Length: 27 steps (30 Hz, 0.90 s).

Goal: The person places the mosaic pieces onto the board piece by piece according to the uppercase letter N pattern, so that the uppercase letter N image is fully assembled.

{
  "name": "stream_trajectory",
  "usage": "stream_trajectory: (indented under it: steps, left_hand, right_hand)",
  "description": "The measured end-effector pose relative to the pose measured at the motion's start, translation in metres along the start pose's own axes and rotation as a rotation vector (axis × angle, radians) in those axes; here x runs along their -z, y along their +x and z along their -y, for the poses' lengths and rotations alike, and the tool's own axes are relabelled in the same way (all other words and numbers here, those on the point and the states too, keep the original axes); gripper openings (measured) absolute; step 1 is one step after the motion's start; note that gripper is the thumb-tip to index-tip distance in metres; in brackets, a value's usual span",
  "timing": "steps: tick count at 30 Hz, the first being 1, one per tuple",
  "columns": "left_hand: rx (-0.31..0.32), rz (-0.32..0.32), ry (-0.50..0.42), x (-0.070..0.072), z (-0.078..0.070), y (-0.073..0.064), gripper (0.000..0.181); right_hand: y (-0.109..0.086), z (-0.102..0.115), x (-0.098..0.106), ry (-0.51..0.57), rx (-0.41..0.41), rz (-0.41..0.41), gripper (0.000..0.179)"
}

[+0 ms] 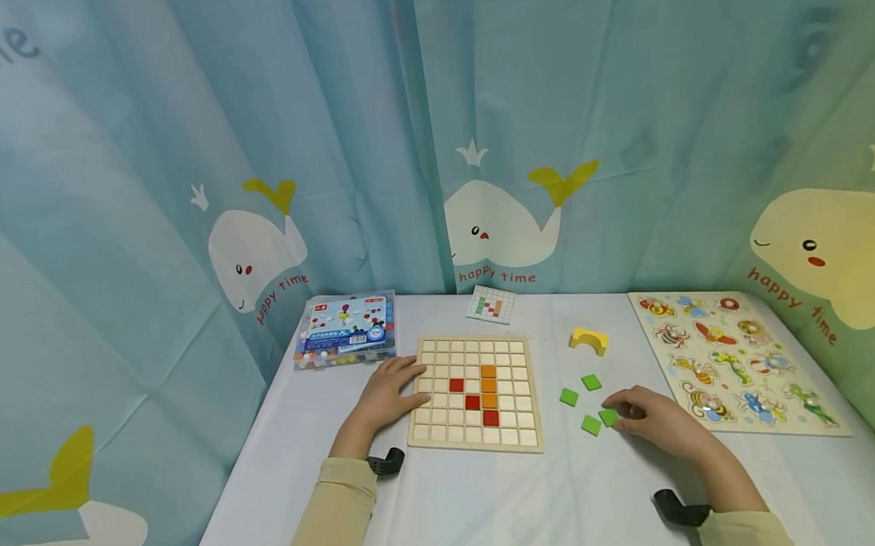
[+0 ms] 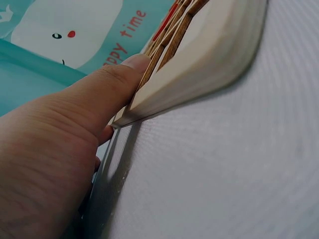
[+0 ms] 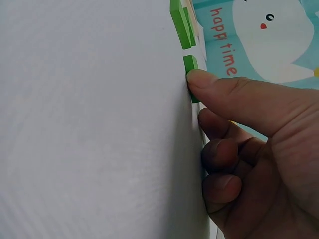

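Pinching green tile point(image 1: 608, 417) off right edge of grid board point(image 1: 456, 402): right hand point(image 1: 656, 420). Left hand point(image 1: 384, 393), fingers spread, touches left edge.

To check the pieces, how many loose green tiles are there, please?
4: one green tile touched by the right hand, a second tile to its left, a third tile farther back, and a fourth tile farthest back. The hand may hide others.

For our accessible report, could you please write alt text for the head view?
A person's right hand touches a green tile near three others while the left hand touches a wooden grid board holding red tiles and orange tiles.
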State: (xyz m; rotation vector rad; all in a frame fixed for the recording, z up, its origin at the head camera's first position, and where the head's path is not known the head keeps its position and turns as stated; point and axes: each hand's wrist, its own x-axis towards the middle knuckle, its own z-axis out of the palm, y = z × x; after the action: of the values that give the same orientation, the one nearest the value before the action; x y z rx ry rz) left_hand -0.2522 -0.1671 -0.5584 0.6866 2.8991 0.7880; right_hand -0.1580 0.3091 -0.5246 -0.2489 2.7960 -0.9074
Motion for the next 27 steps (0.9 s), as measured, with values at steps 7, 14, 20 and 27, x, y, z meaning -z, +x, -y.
stream_trajectory:
  steps: [7,14,20,27]
  left_hand:
    - [-0.006,0.001,0.005,0.0006,-0.0001,-0.0006,0.064]
    - [-0.002,0.008,0.001,0.0005,0.0000,-0.0005,0.063]
    - [-0.004,0.006,-0.001,0.0011,-0.0006,-0.0004,0.063]
    - [-0.010,0.004,0.008,0.0005,0.0011,0.0009,0.064]
  right_hand:
    - [0.0011,-0.0029,-0.0035,-0.004,-0.011,-0.022,0.024]
    - [0.0018,-0.0038,-0.0058,0.005,-0.021,-0.032,0.023]
    - [0.0014,-0.0037,-0.0047,0.021,-0.001,-0.028,0.021]
    - [0.0013,-0.0040,-0.0030,0.010,0.054,-0.072,0.025]
